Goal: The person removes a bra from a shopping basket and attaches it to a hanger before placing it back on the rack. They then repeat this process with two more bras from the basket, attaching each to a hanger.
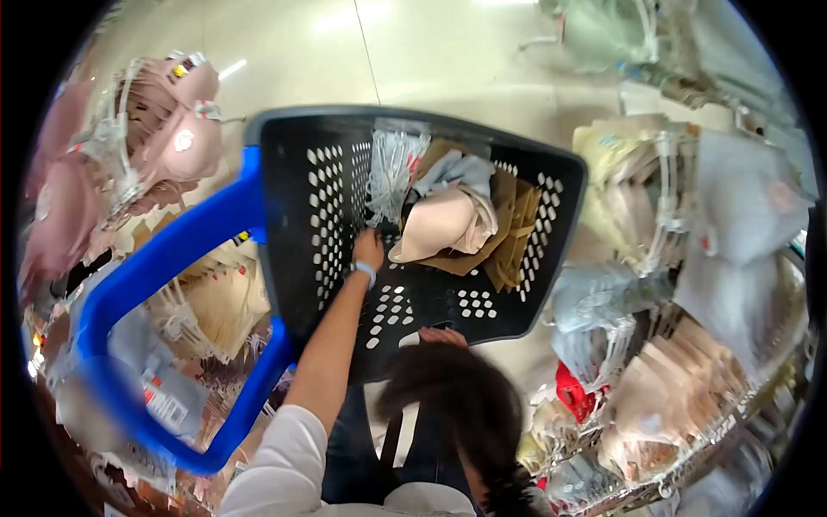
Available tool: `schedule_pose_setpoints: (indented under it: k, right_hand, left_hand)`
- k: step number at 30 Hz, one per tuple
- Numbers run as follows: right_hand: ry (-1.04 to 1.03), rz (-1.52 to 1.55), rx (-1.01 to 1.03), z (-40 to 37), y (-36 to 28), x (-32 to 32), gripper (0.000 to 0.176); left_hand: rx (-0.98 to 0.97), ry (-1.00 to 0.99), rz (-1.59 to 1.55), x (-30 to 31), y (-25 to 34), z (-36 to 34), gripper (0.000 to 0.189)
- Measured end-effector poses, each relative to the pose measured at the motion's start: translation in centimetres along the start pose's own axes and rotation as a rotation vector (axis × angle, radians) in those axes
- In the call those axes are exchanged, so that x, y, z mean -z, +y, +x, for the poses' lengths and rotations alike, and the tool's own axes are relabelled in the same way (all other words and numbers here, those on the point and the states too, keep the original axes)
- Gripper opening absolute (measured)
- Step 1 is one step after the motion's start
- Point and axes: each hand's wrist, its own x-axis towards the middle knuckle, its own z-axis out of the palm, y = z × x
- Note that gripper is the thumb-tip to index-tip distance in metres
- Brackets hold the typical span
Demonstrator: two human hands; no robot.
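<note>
A black perforated shopping basket (pixel 336 172) with a blue handle (pixel 164 258) fills the middle of the head view. Inside it lie a bundle of clear plastic hangers (pixel 392 168), a beige bra (pixel 439 226), a grey garment (pixel 457 172) and brown card pieces (pixel 508 233). My left hand (pixel 369 250), with a pale band on the wrist, reaches into the basket and touches the lower end of the hangers; its fingers are hidden. My right hand (pixel 444 336) rests on the basket's near rim, partly covered by dark hair (pixel 465 405).
Racks of bras surround the basket: pink ones (pixel 164 129) at the left, beige and white ones (pixel 689 258) at the right, more packaged items (pixel 215 302) below the handle. Pale shiny floor (pixel 345 52) shows beyond the basket.
</note>
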Motion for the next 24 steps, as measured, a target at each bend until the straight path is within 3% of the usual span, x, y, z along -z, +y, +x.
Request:
schedule_pose_setpoints:
  k: [1, 2, 4, 5, 6, 8, 9, 10, 11, 12, 14, 17, 22, 23, 24]
  right_hand:
    - [-0.013, 0.017, -0.024, -0.1, 0.4, -0.7, 0.029]
    - [0.099, 0.087, 0.016, 0.2, 0.6, -0.9, 0.023]
    - [0.331, 0.212, 0.092, 0.8, 0.5, -1.0, 0.031]
    - [0.351, 0.017, -0.082, 1.5, -1.2, -1.4, 0.038]
    - [0.433, 0.056, -0.047, 1.8, -1.0, -1.6, 0.041]
    - [0.441, 0.027, -0.030, 1.1, -0.3, -2.7, 0.044]
    - [0.216, 0.065, -0.045, 0.3, -0.2, -1.6, 0.033]
    - [0.350, 0.017, -0.035, 1.0, -0.3, -2.2, 0.045]
    - [0.289, 0.016, -0.062, 1.1, -0.5, -2.1, 0.044]
    - [0.228, 0.011, -0.087, 0.7, -0.5, -2.0, 0.043]
    - [0.163, 0.065, -0.045, -3.1, 1.2, -4.9, 0.040]
    - [0.206, 0.035, -0.025, -0.5, 0.3, -3.1, 0.039]
    - [0.257, -0.003, 0.020, 1.0, 0.1, -1.7, 0.038]
    - [0.264, -0.008, 0.023, 0.9, 0.1, -1.8, 0.038]
    - [0.271, -0.002, -0.023, 0.2, 0.0, -2.4, 0.038]
  left_hand:
    - [-0.008, 0.001, -0.047, -0.9, -0.4, 2.0, 0.017]
    - [-0.102, 0.101, 0.040, -3.1, -2.0, 4.1, 0.020]
    - [-0.056, -0.032, 0.124, -4.8, -3.8, 8.6, 0.029]
    - [-0.170, -0.003, 0.294, -5.4, -4.6, 10.1, 0.030]
    - [-0.129, -0.097, 0.403, -4.7, -3.6, 11.1, 0.030]
    - [-0.324, -0.031, 0.654, -5.5, -4.3, 12.3, 0.030]
    - [-0.342, -0.099, 0.778, -6.4, -4.6, 13.1, 0.030]
    - [-0.356, -0.169, 0.903, -7.1, -5.0, 13.7, 0.030]
    - [-0.328, -0.253, 0.994, -7.6, -5.2, 14.3, 0.032]
    - [-0.372, -0.168, 1.069, -8.8, -6.6, 14.7, 0.033]
    - [-0.421, -0.193, 1.090, -9.0, -6.2, 14.4, 0.034]
    - [-0.436, -0.193, 1.154, -10.0, -7.5, 14.5, 0.035]
    - [-0.347, -0.298, 0.962, -9.6, -5.9, 15.0, 0.030]
    - [-0.380, -0.186, 0.922, -9.7, -6.4, 14.3, 0.027]
    - [-0.275, -0.377, 0.972, -8.5, -4.6, 14.1, 0.029]
